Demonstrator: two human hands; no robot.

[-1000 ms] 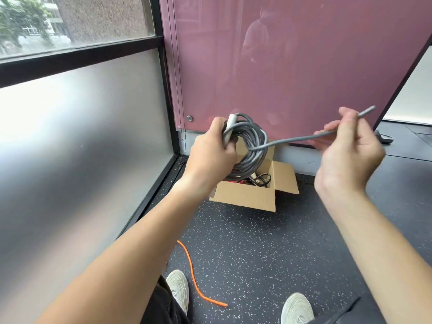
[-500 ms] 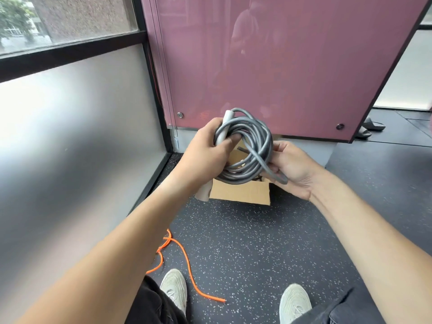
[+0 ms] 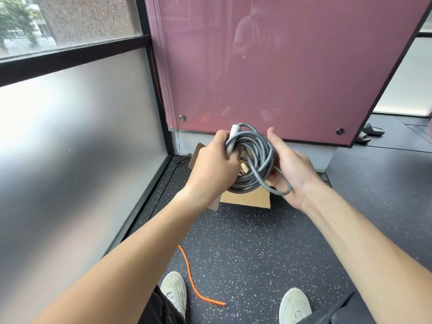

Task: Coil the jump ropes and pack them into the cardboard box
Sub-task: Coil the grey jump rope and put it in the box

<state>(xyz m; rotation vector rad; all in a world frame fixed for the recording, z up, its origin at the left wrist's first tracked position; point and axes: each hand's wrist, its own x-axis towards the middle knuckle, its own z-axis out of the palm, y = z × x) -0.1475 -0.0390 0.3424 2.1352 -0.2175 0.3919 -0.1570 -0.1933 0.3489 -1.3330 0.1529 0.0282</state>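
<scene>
Grey jump rope (image 3: pixel 256 160), brown cardboard box (image 3: pixel 245 199).
Below the left hand (image 3: pixel 211 170), an orange rope (image 3: pixel 189 275) is lying on a dark floor (image 3: pixel 261 249) that is showing white speckles.

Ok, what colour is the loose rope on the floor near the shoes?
The loose rope is plain orange, shown clearly in the head view.

gym-type indoor space, speckled rubber floor (image 3: pixel 257 249), frosted glass window wall (image 3: pixel 77 141), maroon glass partition (image 3: pixel 292 73)
</scene>
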